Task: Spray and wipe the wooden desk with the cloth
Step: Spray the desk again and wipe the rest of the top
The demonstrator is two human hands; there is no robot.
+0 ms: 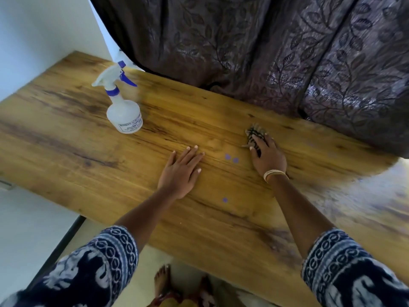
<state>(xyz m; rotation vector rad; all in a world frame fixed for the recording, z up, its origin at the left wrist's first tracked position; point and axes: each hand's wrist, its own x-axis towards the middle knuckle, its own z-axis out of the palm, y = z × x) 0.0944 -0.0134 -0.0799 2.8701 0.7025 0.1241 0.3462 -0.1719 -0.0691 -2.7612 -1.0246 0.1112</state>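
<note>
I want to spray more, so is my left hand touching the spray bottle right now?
Apart. The head view shows the left hand lying flat on the wooden desk, with a clear stretch of bare wood between its fingertips and the spray bottle.

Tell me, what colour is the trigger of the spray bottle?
Blue, on a white spray head; the spray bottle shows clearly in the head view.
</note>
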